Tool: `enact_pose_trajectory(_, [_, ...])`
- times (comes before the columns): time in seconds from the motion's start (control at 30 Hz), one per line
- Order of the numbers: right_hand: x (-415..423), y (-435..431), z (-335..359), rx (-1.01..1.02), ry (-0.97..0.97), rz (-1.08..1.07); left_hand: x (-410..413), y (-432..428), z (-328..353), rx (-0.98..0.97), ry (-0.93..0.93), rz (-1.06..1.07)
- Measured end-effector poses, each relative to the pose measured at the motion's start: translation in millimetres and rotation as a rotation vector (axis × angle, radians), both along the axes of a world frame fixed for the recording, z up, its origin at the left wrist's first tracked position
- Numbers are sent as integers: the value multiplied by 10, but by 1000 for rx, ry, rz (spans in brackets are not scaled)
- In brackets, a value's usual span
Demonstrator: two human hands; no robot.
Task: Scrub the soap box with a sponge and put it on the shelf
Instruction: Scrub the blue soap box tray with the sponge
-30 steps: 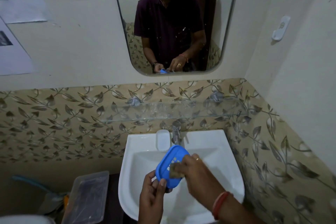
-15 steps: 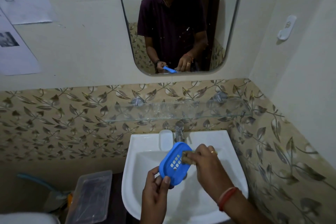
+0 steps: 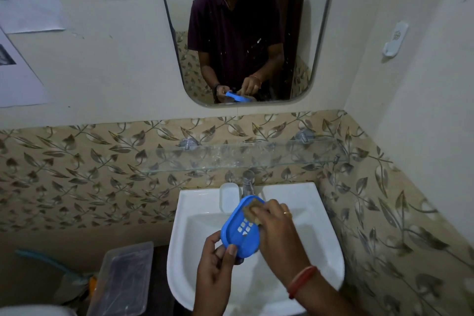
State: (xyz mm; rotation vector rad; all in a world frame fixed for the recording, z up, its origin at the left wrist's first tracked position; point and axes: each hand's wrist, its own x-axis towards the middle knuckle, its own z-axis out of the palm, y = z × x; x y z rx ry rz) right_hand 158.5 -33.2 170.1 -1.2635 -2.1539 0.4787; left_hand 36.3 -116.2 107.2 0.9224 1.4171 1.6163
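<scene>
At the far left, sheets of paper [image 3: 25, 2] hang on the pale wall; below them, at the near left, a clear plastic tub [image 3: 123, 279] sits low beside the white sink [image 3: 320, 238], with a teal-handled tool [image 3: 43, 259] just left of it (what kind of tool cannot be told); a band of leaf-patterned tiles [image 3: 77, 174] runs across the wall behind them. Over the basin the left hand [image 3: 218, 272] is clenched on the near edge of the blue soap box [image 3: 242, 231], thumb on top and fingers [image 3: 220, 251] curled beneath; the box is held tilted above the sink bowl, its slotted inner face turned toward the camera. The right hand [image 3: 279, 233] grasps a tan sponge [image 3: 252, 211] and presses it against the far upper part of the box's inner face; its fingertips are closed on the sponge, a ring shows on one finger, and a red thread band [image 3: 301, 281] circles the wrist. Beyond the box, a white soap dish [image 3: 229, 195] and a chrome tap [image 3: 248, 182] stand at the far rim of the sink; above them a glass shelf [image 3: 243, 156] spans the tiles, bare of the box. Higher up, the mirror [image 3: 243, 33] reflects the person with the blue box in hand; on the right wall a white hook [image 3: 395, 38] is stuck well apart from everything.
</scene>
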Motion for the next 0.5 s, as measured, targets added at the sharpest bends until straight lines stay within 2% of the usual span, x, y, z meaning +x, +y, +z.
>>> enact_pose_trajectory(0.07, [-47,-180,-29,3,39,151,-33,11,60,-1,-41,-15])
enact_pose_trajectory(0.17, [46,-337,-91,3,-42,319,-69,-37,88,2,-44,12])
enact_pose_trajectory(0.23, [146,-257,-74,5,-36,285,-71,-89,63,-13,-18,27])
enact_pose_trajectory(0.4, [146,52,117,51,-22,20,-23,-103,64,-41,-17,-28])
enact_pose_trajectory(0.5, [22,-127,134,43,38,121,-85,-62,127,-23,-21,-19])
